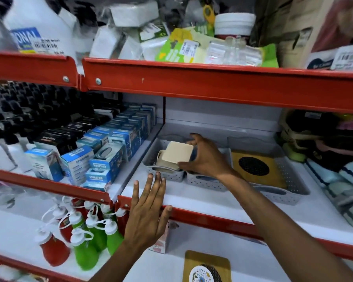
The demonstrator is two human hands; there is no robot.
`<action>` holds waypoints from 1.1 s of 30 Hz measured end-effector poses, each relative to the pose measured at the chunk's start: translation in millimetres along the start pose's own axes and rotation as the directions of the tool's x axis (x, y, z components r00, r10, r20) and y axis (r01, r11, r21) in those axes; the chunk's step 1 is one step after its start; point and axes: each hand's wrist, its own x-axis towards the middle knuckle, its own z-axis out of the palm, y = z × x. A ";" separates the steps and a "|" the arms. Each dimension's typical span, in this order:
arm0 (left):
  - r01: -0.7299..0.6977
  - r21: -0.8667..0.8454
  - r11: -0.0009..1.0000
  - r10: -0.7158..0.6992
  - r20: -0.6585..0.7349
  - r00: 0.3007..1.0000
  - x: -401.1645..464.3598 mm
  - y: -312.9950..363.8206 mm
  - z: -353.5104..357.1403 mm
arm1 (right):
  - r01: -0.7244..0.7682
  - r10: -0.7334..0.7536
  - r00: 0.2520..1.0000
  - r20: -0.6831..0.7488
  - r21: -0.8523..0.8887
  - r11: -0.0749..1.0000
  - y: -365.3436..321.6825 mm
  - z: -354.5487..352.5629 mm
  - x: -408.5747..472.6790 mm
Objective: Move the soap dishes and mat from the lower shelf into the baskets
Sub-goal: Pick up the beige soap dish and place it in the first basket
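My right hand (204, 157) grips a cream square soap dish (178, 152) and holds it over the small left grey perforated basket (161, 174), on top of other cream dishes inside. A second small basket (206, 183) stands beside it. The large grey basket (289, 192) to the right holds a wooden mat with a black round centre (259, 169). My left hand (149, 210) is spread open, its palm resting on the red front edge of the middle shelf. On the lower shelf lies another wooden mat with a round patterned centre (207, 267).
Blue boxes (102, 157) and black bottles fill the shelf section on the left. Red and green squeeze bottles (84, 233) stand on the lower shelf at left. Folded towels and slippers (340, 180) lie right of the large basket. The top shelf is packed with goods.
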 end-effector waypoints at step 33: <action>-0.009 0.023 1.000 0.010 -0.063 0.998 2.3 -1.1 -0.1 | 0.522 -0.509 0.842 0.178 -0.508 0.685 73.7 52.3 -200.6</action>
